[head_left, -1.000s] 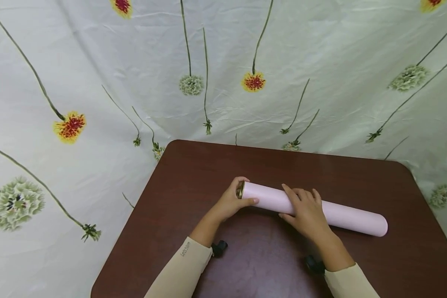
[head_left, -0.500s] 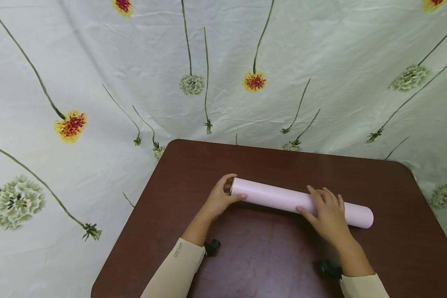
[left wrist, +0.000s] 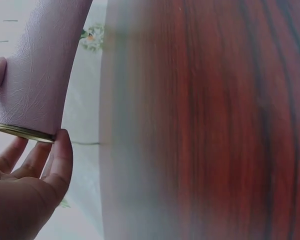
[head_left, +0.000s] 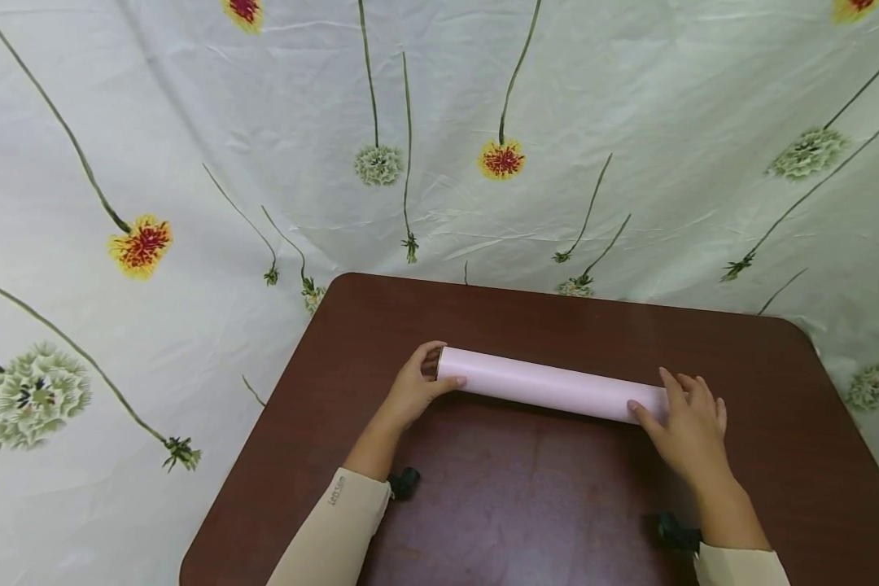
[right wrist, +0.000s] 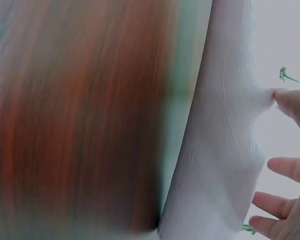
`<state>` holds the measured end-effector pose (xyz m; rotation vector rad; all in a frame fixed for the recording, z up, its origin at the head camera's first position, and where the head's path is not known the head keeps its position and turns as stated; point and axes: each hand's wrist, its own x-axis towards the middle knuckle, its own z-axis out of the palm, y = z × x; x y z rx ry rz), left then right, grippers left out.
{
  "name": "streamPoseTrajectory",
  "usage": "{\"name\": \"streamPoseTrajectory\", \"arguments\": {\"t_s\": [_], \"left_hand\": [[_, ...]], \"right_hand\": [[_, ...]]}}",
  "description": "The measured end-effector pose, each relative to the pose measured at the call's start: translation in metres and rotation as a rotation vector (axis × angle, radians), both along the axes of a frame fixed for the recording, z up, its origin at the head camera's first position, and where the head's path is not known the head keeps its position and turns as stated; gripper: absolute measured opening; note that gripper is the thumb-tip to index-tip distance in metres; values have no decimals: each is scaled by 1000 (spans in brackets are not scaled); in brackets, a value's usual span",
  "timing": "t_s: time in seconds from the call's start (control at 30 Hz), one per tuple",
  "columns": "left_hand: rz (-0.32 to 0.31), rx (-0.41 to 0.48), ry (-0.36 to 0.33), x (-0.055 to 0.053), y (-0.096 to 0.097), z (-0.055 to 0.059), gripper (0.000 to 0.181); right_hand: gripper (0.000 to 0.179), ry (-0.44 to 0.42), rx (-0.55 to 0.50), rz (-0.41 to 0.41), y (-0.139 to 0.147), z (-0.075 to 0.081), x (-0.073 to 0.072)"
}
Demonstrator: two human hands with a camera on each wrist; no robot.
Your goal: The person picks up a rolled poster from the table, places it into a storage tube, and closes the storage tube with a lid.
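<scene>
A long pale pink cardboard tube [head_left: 542,382] lies slantwise above the dark table, its right end nearer the person. My left hand [head_left: 410,391] holds the left end, thumb on the near side and fingers curled about the end. In the left wrist view, the tube's textured wall [left wrist: 37,75] finishes in a gold metal rim [left wrist: 22,133], with fingertips right at it. Around the right end is my right hand [head_left: 692,427], thumb on the near side and fingers over the far side and end, covering that end. The right wrist view shows the thumb at the tube's wall [right wrist: 220,120].
The reddish-brown wooden table [head_left: 498,496] has rounded corners at the back. Behind and to its left hangs a pale cloth [head_left: 286,106] printed with flowers. Small black devices sit at the left wrist [head_left: 404,483] and the right wrist [head_left: 677,533].
The tube has shifted left and lies a little flatter across the view. My left hand has moved left with it, while my right hand has slid right along it to the right end.
</scene>
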<state>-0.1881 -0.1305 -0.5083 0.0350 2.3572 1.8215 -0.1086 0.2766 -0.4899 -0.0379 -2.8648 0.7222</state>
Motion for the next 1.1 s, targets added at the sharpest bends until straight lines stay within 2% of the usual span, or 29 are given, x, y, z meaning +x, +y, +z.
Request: {"name": "streamPoseTrajectory", "arguments": {"t_s": [0.13, 0.4, 0.6, 0.8, 1.1], "left_hand": [[9, -10, -10, -1, -7, -1, 80], [21, -26, -17, 2, -19, -1, 79], [30, -79, -38, 6, -25, -2, 79], [38, -152, -50, 8, -30, -4, 81], [0, -172, -90, 10, -34, -8, 83]], "right_hand": [[80, -41, -20, -60, 5, -1, 2], [93, -275, -168, -193, 8, 3, -2], [88, -347, -253, -228, 8, 1, -3], [87, -345, -268, -207, 1, -1, -1], [82, -301, -289, -172, -9, -2, 3]]}}
